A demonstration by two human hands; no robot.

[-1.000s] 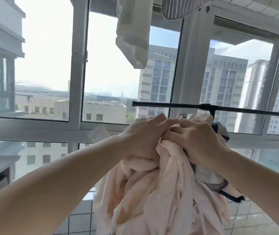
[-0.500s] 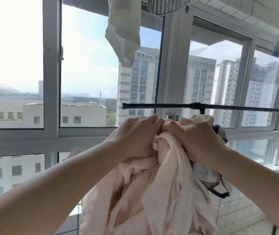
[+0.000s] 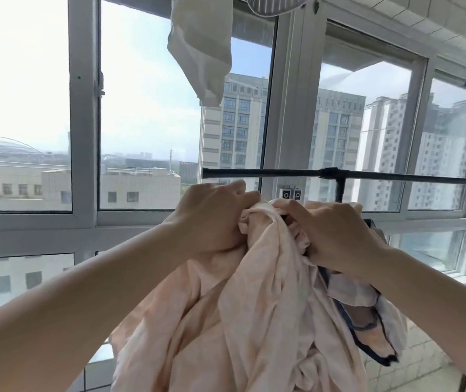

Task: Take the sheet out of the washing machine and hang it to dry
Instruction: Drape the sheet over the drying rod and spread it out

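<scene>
The pink sheet hangs bunched just below the rail, nearer it than a second ago, so draping looks close. Left hand and right hand both clench its top.

— Where is the sheet found?

— It is bunched between the two hands, low at the centre, and hangs down from them. The left hand is placed on its left side, the right hand on its right, close together at the top of the bundle.

— And the rail?

— It is set crosswise just behind and above the hands, running off to the right, with its post behind the right hand. The window is behind it all. A cloth is hung overhead, above the left hand. A tiled wall is seen low at the right.
</scene>
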